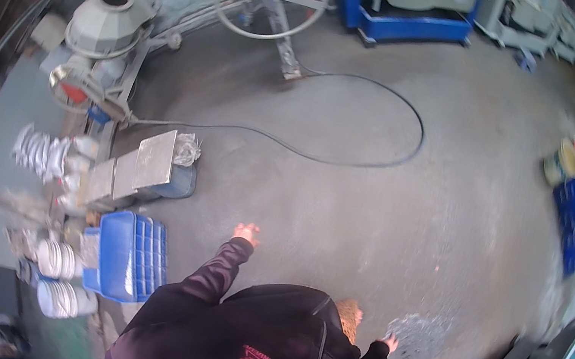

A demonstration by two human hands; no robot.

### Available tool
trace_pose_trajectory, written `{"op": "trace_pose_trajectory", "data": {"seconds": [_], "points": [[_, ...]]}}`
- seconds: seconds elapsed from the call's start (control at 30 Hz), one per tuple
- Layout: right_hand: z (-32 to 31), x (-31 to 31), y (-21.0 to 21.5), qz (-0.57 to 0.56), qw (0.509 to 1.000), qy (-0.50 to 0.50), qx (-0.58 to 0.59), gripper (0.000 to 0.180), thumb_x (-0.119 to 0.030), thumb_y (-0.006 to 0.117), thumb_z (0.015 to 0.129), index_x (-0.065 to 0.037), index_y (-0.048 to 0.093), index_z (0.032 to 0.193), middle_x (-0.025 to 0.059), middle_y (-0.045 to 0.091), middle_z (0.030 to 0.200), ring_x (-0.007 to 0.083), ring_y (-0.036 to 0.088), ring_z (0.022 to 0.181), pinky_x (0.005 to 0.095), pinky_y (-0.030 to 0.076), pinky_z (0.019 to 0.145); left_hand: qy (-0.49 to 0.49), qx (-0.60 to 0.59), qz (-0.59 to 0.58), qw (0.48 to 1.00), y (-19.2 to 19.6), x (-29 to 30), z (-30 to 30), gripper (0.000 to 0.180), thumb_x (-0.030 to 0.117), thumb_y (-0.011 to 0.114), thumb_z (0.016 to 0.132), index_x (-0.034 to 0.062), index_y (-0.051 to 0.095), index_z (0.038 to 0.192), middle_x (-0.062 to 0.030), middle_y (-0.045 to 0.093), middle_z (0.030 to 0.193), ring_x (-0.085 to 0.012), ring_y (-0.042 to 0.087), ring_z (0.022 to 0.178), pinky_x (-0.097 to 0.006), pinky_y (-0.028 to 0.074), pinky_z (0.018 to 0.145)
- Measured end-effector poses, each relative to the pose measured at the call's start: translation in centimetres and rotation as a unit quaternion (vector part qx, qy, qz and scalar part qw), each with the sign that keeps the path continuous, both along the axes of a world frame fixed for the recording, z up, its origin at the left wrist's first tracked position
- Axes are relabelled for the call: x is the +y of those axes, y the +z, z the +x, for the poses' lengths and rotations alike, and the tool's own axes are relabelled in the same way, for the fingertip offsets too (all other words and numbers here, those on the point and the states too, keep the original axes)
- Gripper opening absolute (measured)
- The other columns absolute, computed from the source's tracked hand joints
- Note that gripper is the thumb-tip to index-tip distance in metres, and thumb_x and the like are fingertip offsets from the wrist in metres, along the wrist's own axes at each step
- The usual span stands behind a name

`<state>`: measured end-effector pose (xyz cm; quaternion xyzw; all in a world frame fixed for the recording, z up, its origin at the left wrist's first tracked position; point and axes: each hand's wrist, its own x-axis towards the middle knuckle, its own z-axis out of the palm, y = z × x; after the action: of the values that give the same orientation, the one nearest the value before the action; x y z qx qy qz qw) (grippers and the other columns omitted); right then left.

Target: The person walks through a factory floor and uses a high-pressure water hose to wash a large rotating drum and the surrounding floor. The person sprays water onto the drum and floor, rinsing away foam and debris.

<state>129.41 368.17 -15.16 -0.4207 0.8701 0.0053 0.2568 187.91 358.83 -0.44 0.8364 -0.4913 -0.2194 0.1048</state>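
From where I stand, the left hand (pixel 246 233) hangs out over the grey floor (pixel 324 232) with its fingers loosely spread and nothing visible in them; held away from the body like that, it looks like a natural arm swing. The right hand (pixel 391 342) is low, near a pale, shiny patch (pixel 421 335) on the floor; I can't tell how its fingers stand, as they are small and partly hidden. The nearest sizeable thing to the left hand is a blue crate (pixel 124 254), apart from it, beside stacked white buckets (pixel 61 299), probably nested to save room. Flat boards (pixel 154 161) lie on a row of containers, perhaps as covers. Farther off, a cable (pixel 340 163) loops widely across the floor, presumably slack for the machine with a drum (pixel 105 24).
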Motion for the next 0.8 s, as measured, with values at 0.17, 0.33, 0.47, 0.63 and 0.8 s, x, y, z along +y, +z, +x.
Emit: {"op": "trace_pose_trajectory", "data": {"seconds": [0.17, 0.33, 0.47, 0.63, 0.8], "points": [[1.0, -6.1, 1.2, 0.062, 0.997, 0.03, 0.037, 0.057, -0.01, 0.065, 0.064, -0.01, 0.046, 0.118, 0.0211, 0.043, 0.121, 0.0352, 0.041, 0.111, 0.041, 0.034, 0.094, 0.381, 0.301, -0.124, 0.865, 4.2, -4.2, 6.8, 0.032, 0.008, 0.07, 0.07, 0.0057, 0.05, 0.094, -0.0068, 0.057, 0.077, -0.018, 0.056, 0.072, -0.042, 0.049, 0.063], [5.4, -19.3, 0.5, 0.054, 0.996, 0.045, 0.047, 0.044, -0.012, 0.063, 0.067, -0.008, 0.051, 0.109, 0.0206, 0.048, 0.111, 0.0349, 0.046, 0.103, 0.0417, 0.038, 0.088, 0.316, 0.349, -0.315, 0.824, 12.5, -20.3, 12.5, 0.057, 0.042, 0.049, 0.087, 0.0017, 0.035, 0.124, -0.014, 0.059, 0.104, -0.0206, 0.051, 0.104, -0.037, 0.037, 0.091], [10.1, -33.2, -0.2, 0.024, 0.997, 0.058, 0.048, 0.034, -0.013, 0.062, 0.07, -0.007, 0.055, 0.102, 0.0202, 0.052, 0.104, 0.0347, 0.049, 0.097, 0.0422, 0.041, 0.083, 0.173, 0.268, -0.523, 0.79, 22.7, -38.8, 18.9, 0.055, 0.04, 0.039, 0.092, 0.0011, 0.032, 0.131, -0.0139, 0.045, 0.127, -0.0227, 0.036, 0.122, -0.033, 0.026, 0.102], [16.4, -53.2, 0.9, -0.133, 0.982, 0.126, 0.04, 0.023, -0.015, 0.061, 0.072, -0.006, 0.06, 0.093, 0.0197, 0.058, 0.094, 0.0344, 0.054, 0.089, 0.0429, 0.044, 0.077, 0.08, 0.077, -0.68, 0.724, 36.1, -54.4, 27.7, 0.036, 0.021, 0.046, 0.091, -0.0007, 0.048, 0.12, -0.0129, 0.048, 0.124, -0.0226, 0.044, 0.117, -0.033, 0.032, 0.099], [23.3, -77.3, 7.0, -0.337, 0.927, 0.16, 0.039, 0.022, -0.016, 0.063, 0.074, -0.009, 0.06, 0.094, 0.0217, 0.054, 0.106, 0.038, 0.051, 0.097, 0.0436, 0.042, 0.085, 0.029, -0.103, -0.651, 0.751, 44.3, -66.8, 40.3, 0.037, 0.01, 0.054, 0.083, 0.0019, 0.049, 0.119, -0.011, 0.059, 0.111, -0.0201, 0.053, 0.107, -0.03, 0.039, 0.091]]}}
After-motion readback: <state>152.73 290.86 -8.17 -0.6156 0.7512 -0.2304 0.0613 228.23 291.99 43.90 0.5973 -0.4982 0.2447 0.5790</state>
